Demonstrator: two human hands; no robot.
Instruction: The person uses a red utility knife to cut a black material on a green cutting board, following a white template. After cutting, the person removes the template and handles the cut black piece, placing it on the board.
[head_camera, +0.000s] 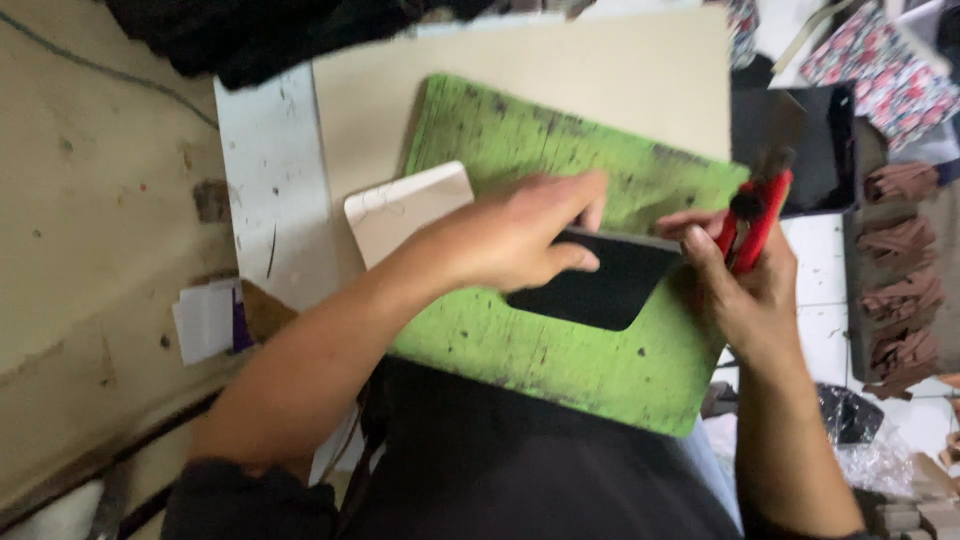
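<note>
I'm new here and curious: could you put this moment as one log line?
left hand: pressing black piece flat | right hand: gripping red utility knife at piece's edge | surface: green cutting mat

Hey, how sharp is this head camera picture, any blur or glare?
Head view: soft motion blur throughout, strongest on the right hand and red cutter; the left hand is slightly smeared; lighting is even and dim, no glare on the green mat; the corners look slightly stretched.
</note>
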